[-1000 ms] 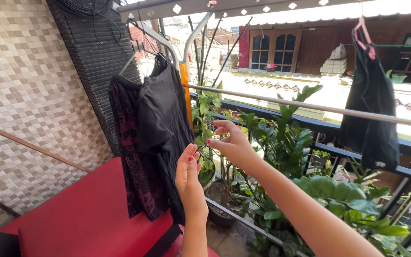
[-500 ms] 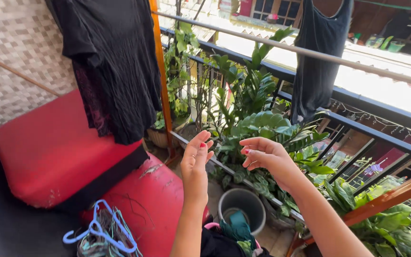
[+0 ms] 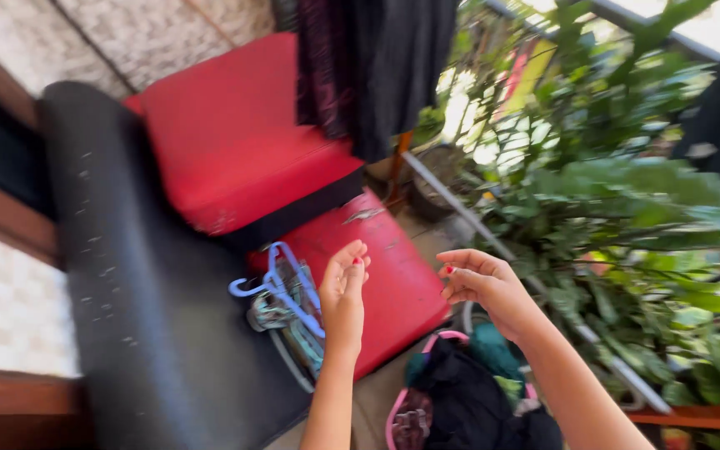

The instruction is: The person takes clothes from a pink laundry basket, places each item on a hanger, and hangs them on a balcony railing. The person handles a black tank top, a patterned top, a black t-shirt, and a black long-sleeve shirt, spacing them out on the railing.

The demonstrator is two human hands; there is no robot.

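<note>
— Both hands have dropped lower than they were a moment back, and the look has swung down from the hanging clothes to the seat and the floor.

— How many hands do you see?

— Two. The left hand [image 3: 343, 287] is up with its fingers loose and apart, holding nothing. The right hand [image 3: 481, 283] is a little curled, fingers apart too, and it holds nothing.

— What is closest to them?

— A bunch of clothes hangers [image 3: 285, 304] lies on the red seat [image 3: 393, 275], just beside the left hand. One light blue hanger sits on top. I think there are a few more under it, but the picture is blurry, so I cannot count them.

— And under the hands?

— One basket with a pink rim [image 3: 397, 404] stands on the floor, below both hands. It is full of dark clothes [image 3: 468, 400], with one blue-green piece [image 3: 493, 350] at the top.

— What else is there?

— One red cushion [image 3: 227, 133] lies farther back, next to one long black cushion [image 3: 127, 258]. Dark clothes [image 3: 377, 58] hang above the red cushion; I can tell two, one plain black and one with a reddish pattern. Green plants [image 3: 618, 208] fill the right side, and one round pot [image 3: 435, 171] stands on the floor by them.
</note>
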